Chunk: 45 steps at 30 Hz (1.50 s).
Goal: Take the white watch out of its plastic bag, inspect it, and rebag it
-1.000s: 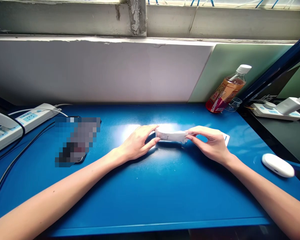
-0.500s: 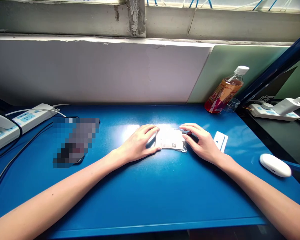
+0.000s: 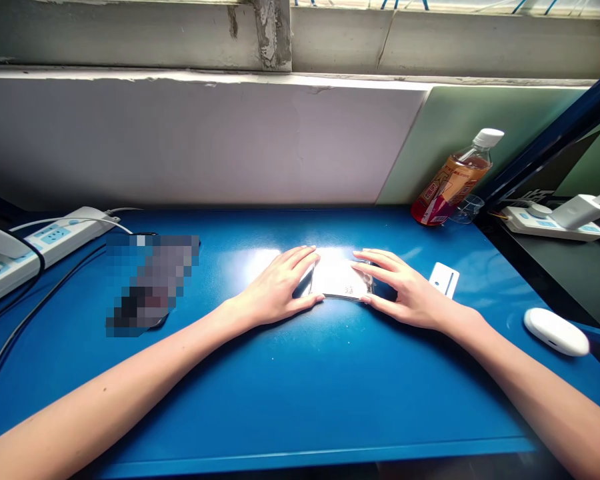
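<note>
A small flat packet in clear plastic (image 3: 337, 277) lies on the blue table, with a white label and a small square code on it. Glare washes out most of its print. My left hand (image 3: 277, 283) grips its left end, thumb at the near corner and fingers at the far one. At the other end, my right hand (image 3: 403, 287) holds the packet the same way, its fingers over the far right corner and its thumb at the near edge. Both hands arch, with a gap under each palm.
Right of my hand lie a white card (image 3: 444, 279) and a white rounded case (image 3: 556, 331). A drink bottle (image 3: 450, 187) leans at the back right beside a clear cup (image 3: 467, 209). On the left are a blurred-out phone-like object (image 3: 163, 280) and a power strip (image 3: 55, 243) with cables.
My right thumb has come down to the packet's near right edge, and the right fingers have shifted slightly left over it. My left hand stays put.
</note>
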Motion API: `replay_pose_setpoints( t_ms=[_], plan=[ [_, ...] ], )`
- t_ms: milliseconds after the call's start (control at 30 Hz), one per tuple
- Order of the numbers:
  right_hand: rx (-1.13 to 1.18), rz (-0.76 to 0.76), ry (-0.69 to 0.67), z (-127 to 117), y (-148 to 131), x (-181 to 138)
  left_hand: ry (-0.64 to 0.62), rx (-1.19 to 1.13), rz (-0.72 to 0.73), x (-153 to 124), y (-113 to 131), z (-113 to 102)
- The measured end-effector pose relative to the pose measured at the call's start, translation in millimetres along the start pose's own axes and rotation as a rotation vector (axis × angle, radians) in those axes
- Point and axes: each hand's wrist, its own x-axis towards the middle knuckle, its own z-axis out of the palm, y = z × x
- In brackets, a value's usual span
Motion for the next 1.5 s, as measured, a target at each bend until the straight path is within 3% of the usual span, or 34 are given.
replay_pose_setpoints(
  t_ms=[200, 433, 700, 1000, 1500],
  plan=[
    [-0.031, 0.02, -0.022, 4, 0, 0, 0.015, 0.0, 0.042, 0, 1, -1],
    [-0.104, 0.135, 0.125, 5, 9, 1, 0.05, 0.017, 0.016, 1, 0, 0],
    [-0.036, 0.066, -0.017, 3, 2, 0, 0.053, -0.007, 0.004, 1, 2, -1],
    [-0.039, 0.078, -0.024, 6, 5, -1, -0.02, 0.085, -0.112, 0, 1, 3],
    [-0.055, 0.129, -0.042, 7, 5, -1, -0.039, 0.103, -0.141, 3, 1, 3]
  ],
)
